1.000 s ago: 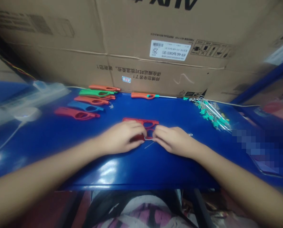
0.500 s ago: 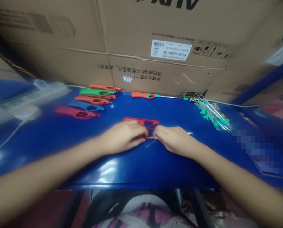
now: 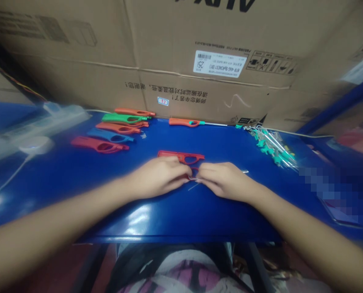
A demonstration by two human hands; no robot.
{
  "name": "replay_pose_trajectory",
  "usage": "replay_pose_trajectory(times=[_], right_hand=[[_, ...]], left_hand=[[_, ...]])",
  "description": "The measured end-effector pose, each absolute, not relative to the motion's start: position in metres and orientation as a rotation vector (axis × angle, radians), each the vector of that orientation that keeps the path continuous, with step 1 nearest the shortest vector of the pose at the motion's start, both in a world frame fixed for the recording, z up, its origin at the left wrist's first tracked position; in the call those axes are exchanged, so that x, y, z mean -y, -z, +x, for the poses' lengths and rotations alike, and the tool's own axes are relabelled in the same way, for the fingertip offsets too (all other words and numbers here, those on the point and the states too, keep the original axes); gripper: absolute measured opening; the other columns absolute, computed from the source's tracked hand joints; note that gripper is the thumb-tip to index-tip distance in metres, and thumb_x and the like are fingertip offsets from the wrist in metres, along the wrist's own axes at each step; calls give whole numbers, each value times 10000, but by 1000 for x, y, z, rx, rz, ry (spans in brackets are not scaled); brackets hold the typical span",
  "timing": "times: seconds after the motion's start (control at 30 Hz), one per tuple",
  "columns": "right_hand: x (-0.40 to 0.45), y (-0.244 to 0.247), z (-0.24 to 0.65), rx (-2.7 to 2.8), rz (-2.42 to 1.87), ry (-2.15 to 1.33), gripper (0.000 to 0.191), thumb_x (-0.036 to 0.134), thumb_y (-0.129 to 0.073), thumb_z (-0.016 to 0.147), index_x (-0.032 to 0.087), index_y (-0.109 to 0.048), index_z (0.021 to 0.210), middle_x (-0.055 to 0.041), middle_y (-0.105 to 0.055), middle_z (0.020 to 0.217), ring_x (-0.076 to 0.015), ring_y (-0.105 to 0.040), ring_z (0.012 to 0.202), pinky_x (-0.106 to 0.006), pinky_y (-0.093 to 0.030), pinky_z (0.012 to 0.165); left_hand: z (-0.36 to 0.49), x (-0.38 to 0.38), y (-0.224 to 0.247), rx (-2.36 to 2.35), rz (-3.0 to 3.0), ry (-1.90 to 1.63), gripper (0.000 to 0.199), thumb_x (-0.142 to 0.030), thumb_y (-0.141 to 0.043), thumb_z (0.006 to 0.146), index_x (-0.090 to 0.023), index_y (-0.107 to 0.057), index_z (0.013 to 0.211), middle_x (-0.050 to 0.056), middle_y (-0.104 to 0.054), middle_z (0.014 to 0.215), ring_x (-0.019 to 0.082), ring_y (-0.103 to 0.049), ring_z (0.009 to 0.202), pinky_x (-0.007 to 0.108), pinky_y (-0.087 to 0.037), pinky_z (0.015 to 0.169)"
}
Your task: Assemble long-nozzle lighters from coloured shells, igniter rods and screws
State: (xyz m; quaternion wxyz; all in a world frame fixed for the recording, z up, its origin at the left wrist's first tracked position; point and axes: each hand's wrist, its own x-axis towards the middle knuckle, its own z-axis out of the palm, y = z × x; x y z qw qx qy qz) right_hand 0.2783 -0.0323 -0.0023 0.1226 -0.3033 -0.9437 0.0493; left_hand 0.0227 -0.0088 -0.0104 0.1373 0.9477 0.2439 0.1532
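Moved: compared with a second ago, the left hand (image 3: 166, 176) has edged toward the right hand (image 3: 224, 179), narrowing the gap between their fingertips.
Left hand: fingers curled, thumb beneath, gripping the lower red handle (image 3: 194, 168), which lies low over the blue table (image 3: 175, 221), in front of the person.
Right hand: fingertips pinched together at a thin wire (image 3: 193, 178); the tips are partly hidden, and whether they also press the handle cannot be told.
Lower red handle: mostly covered by both hands; a curved red edge shows between them.
Upper red handle: just beyond the hands, the upper red handle (image 3: 181, 155) lies with its near edge partly behind the left hand.
Silver rod: only a short end of the silver rod (image 3: 245, 171) shows beyond the right hand.
Heap at right: teal and silver parts (image 3: 272, 146), tangled, hard to count.
Phone: at right, the phone (image 3: 341, 215) is largely blurred by blocks.
Cardboard box: the lettering on the cardboard box (image 3: 169, 40) is upside down, cut off above.
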Motion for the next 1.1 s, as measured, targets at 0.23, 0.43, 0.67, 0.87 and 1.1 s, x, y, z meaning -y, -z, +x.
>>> replay_pose_trajectory(times=[0.23,0.43,0.67,0.87,1.1], right_hand=[[31,2,279,2710,-875,-291,213,176,-447,1011,193,-628,901,-26,-652,845,-140,-583,737,-242,-416,667],[30,5,280,2737,-887,-227,205,127,-428,986,188,-615,928,-37,-654,876,-147,-572,733,-249,-397,652],[30,5,279,2692,-941,-330,184,195,-460,1010,179,-621,923,-50,-653,893,-162,-596,793,-264,-436,692],[31,2,279,2609,-939,-501,84,196,-543,977,194,-618,1014,-59,-660,1005,-173,-610,888,-283,-467,760],[29,3,281,2553,-924,-595,41,207,-628,936,193,-594,917,-21,-621,888,-141,-544,775,-248,-419,680]], left_hand=[[23,9,10,-699,2727,-439,222,-314,-503,1014,-238,-652,1160,68,-676,1010,204,-635,957,302,-507,876],[22,9,10,-692,2721,-421,216,-313,-496,1019,-238,-646,1155,64,-677,1022,204,-631,973,303,-501,892],[23,8,11,-640,2701,-446,203,-288,-507,1015,-230,-633,1163,65,-684,1089,206,-624,1026,312,-490,921],[23,7,14,-613,2683,-454,174,-263,-526,999,-210,-622,1135,71,-683,1106,214,-614,1041,333,-490,924],[23,5,17,-554,2679,-505,187,-260,-530,1000,-200,-650,1130,96,-686,1141,225,-616,1088,360,-494,964]])
